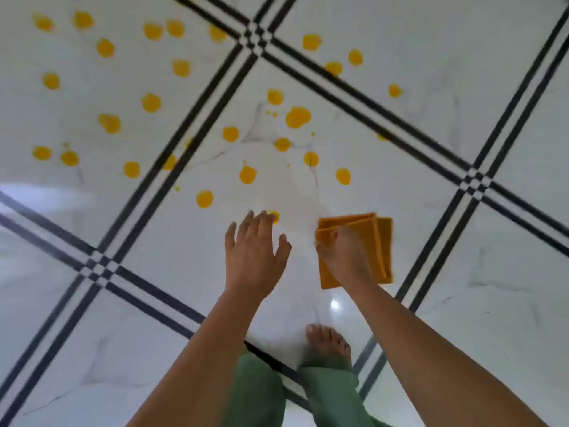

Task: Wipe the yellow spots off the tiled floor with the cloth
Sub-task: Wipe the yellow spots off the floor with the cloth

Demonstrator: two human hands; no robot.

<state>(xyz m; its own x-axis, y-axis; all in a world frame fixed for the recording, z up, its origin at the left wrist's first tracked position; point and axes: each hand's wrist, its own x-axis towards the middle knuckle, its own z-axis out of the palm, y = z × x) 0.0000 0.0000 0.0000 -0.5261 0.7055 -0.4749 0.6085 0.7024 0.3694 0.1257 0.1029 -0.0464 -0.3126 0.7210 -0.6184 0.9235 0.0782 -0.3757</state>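
Glossy white marble-veined tiled floor [400, 180], crossed by paired black border lines [197, 131], fills the head view. Round yellow spots [297, 117] lie scattered over it from nine o'clock round to one o'clock, thickest above centre. All look whole, so I judge wiping has not begun. Toward four o'clock from centre the right hand [345, 257] curls its fingers round the near-left edge of a folded square orange cloth [383, 241], folded probably to make a firm pad. Whether the cloth touches the floor I cannot tell. Beside it, toward six o'clock, the left hand [252, 248] is flat and spread, holding nothing. Its fingertips reach the nearest spot, likely ready to brace. At the bottom edge a bare foot [326, 340] and green trouser legs [255, 392] suggest a person bending over.
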